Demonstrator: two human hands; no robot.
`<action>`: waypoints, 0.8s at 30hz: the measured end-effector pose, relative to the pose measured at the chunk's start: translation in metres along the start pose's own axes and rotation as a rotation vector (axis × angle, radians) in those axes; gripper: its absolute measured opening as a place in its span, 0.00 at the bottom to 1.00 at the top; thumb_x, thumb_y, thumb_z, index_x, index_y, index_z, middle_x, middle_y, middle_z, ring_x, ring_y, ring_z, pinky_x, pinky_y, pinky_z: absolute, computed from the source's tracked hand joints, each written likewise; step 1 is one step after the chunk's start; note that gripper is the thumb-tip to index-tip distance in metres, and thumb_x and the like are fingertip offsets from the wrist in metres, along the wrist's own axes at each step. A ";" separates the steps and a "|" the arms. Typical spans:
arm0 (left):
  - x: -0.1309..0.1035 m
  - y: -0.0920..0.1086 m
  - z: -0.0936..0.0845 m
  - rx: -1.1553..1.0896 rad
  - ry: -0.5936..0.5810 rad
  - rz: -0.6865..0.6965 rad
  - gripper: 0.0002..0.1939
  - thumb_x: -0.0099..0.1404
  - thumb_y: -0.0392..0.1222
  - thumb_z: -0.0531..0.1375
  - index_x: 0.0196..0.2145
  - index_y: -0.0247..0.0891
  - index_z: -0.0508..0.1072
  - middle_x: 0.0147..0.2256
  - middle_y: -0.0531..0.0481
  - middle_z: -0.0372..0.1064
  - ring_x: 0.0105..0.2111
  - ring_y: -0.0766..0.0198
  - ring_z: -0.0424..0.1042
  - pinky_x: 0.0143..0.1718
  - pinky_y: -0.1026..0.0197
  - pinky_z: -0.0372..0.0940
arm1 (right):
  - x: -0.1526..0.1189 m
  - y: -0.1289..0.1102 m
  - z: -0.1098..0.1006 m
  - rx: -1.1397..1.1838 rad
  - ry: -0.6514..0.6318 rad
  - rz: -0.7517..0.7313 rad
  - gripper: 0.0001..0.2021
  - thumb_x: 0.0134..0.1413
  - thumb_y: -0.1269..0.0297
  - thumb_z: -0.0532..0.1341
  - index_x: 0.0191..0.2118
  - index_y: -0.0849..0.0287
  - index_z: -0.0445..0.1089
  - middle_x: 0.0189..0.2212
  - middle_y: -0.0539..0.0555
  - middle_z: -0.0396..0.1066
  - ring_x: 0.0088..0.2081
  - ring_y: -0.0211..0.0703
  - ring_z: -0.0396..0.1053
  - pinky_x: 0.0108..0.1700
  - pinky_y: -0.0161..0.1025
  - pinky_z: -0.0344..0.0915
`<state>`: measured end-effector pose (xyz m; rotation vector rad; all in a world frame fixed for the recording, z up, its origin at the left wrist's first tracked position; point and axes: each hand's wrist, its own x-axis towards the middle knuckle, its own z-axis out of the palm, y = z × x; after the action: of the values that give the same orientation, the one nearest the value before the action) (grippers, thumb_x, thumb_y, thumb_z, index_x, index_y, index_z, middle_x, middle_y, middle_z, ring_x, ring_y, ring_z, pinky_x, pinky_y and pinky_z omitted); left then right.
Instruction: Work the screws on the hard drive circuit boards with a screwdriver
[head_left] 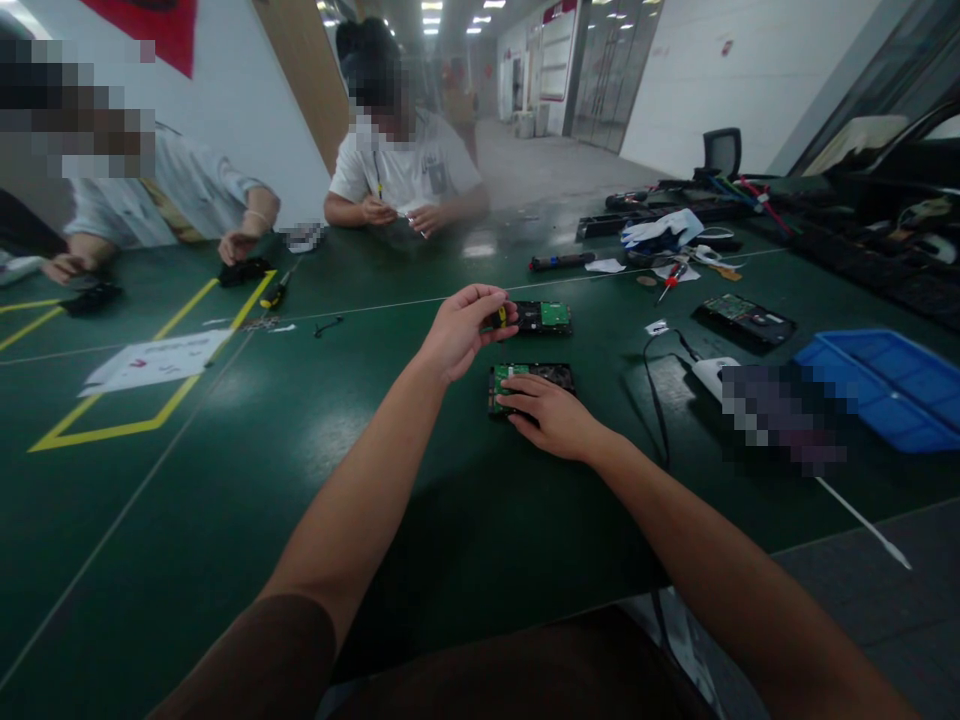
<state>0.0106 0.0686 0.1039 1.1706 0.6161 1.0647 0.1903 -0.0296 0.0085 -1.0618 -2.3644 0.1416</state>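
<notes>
My left hand (469,325) is closed in a pinch around the yellow-and-black handle of a screwdriver (501,316), most of which the fingers hide. Just beyond it lies a hard drive (546,316) with its green circuit board facing up. A nearer hard drive (559,374) rests flat on the table, showing a green board and a dark metal body. Over this nearer drive lies my right hand (551,415), fingers stretched out and apart across its board, with the thumb by the front edge.
At right are another hard drive (744,322), a blue tray (892,390), a white power strip (712,375) with its cord, and a red screwdriver (672,283). White gloves (660,230) lie further back. A second yellow-and-black screwdriver (276,291) is at left. Two people work across the table.
</notes>
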 end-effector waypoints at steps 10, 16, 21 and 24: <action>0.001 0.002 -0.001 -0.014 0.025 -0.028 0.03 0.66 0.37 0.65 0.37 0.35 0.74 0.37 0.44 0.77 0.39 0.60 0.80 0.40 0.57 0.77 | 0.000 0.001 0.001 0.004 -0.007 0.004 0.18 0.67 0.68 0.61 0.60 0.55 0.75 0.62 0.61 0.71 0.65 0.56 0.67 0.68 0.61 0.65; 0.000 0.001 -0.003 -0.015 0.003 -0.037 0.05 0.65 0.37 0.65 0.35 0.34 0.73 0.38 0.43 0.77 0.39 0.58 0.80 0.42 0.55 0.77 | 0.000 0.001 -0.001 -0.008 -0.018 -0.003 0.18 0.68 0.68 0.60 0.60 0.59 0.75 0.62 0.63 0.71 0.65 0.57 0.66 0.68 0.59 0.64; -0.001 0.002 -0.002 -0.029 -0.001 -0.080 0.06 0.66 0.39 0.66 0.37 0.36 0.72 0.38 0.44 0.77 0.39 0.58 0.79 0.47 0.49 0.77 | 0.000 0.001 0.000 -0.010 -0.018 0.000 0.18 0.68 0.68 0.61 0.60 0.59 0.75 0.62 0.63 0.71 0.65 0.57 0.67 0.68 0.59 0.64; -0.001 0.002 -0.002 -0.023 -0.031 -0.111 0.07 0.65 0.41 0.67 0.38 0.37 0.73 0.39 0.46 0.77 0.39 0.59 0.79 0.48 0.48 0.77 | 0.000 0.001 0.001 0.006 -0.007 0.003 0.18 0.67 0.68 0.61 0.60 0.57 0.75 0.62 0.62 0.71 0.65 0.56 0.67 0.68 0.60 0.64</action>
<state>0.0073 0.0687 0.1053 1.1184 0.6361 0.9556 0.1905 -0.0294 0.0076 -1.0642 -2.3676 0.1536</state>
